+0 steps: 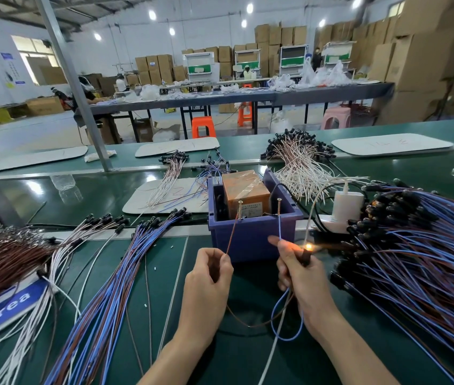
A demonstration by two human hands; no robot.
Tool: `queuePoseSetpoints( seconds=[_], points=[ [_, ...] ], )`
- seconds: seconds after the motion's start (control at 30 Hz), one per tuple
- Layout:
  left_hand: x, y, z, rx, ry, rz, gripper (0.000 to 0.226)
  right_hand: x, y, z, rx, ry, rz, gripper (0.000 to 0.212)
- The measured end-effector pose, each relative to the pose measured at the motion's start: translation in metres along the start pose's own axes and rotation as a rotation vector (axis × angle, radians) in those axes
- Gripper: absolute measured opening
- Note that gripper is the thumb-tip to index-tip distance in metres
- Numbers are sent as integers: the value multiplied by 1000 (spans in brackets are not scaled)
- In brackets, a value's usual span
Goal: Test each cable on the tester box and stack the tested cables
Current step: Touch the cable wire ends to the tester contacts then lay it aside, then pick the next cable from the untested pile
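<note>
Each hand pinches one wire so the left hand (209, 276) touches brown to one screw (240, 208), the right hand (300, 270) blue to the other, lighting the lamp (308, 247).

left hand (209, 276): raised, fingertips pinched | right hand (300, 269): fist-like grip, forefinger extended up

The tester box (250, 232) was dark blue, holding an orange-brown block (245, 190). The bench top (192, 287) was dark green. Blue and brown cables (428, 245) lay at right, white ones (303, 168) far behind, and orange stools (203, 126) stood far off.
</note>
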State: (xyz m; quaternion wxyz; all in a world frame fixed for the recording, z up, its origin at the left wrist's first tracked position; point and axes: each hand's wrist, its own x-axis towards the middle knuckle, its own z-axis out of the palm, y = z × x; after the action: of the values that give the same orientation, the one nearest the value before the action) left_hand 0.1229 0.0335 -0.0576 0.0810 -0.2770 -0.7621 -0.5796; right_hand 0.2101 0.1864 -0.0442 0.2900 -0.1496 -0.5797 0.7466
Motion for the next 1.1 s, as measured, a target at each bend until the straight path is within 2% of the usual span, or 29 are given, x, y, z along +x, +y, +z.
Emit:
queuePoseSetpoints(
  seconds=[0.3,0.73,0.97,1.03,1.1],
  points=[
    [-1,3,-2,-30,93,-6,11,-3,5,-6,32,-4,-6,28],
    [-3,4,-9,-47,79,-122,12,-20,-3,-10,-18,16,-2,32],
    [-8,5,-16,-29,116,-175,7,-38,-9,-12,-179,74,-9,40],
    [-10,11,-20,56,135,-159,5,-43,-16,-16,-244,103,-59,42],
    [-12,25,-23,146,137,-46,12,-45,-31,-17,-279,126,-141,43]
  ],
)
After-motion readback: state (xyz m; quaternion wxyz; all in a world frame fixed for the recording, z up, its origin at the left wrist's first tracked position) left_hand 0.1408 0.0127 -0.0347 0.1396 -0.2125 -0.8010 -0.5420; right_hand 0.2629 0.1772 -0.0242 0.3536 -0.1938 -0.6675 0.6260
